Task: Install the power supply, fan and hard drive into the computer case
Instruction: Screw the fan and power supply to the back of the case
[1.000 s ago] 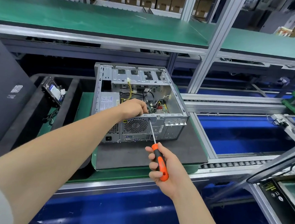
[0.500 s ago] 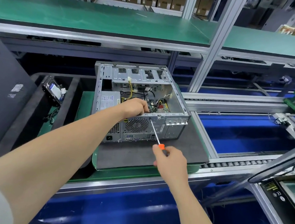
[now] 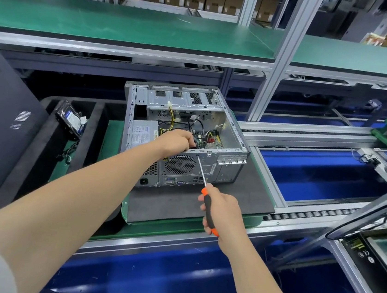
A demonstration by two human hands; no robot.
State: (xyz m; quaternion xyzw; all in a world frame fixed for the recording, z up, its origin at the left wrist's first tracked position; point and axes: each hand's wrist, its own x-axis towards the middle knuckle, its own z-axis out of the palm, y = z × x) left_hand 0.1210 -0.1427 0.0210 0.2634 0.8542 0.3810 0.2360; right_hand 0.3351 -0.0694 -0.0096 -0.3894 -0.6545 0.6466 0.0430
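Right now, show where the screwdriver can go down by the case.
Bare mat between the case and the rail on its right, and the strip before its rear panel. Crowded: inside the case, cables and left hand; the left tray holds the hard drive.

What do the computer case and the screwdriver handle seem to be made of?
Computer case: likely bare sheet steel, dull grey, with stamped holes and folded edges. Screwdriver handle: probably plastic or rubber, matte black with orange ends.

Cables and the left hand crowd the open computer case.
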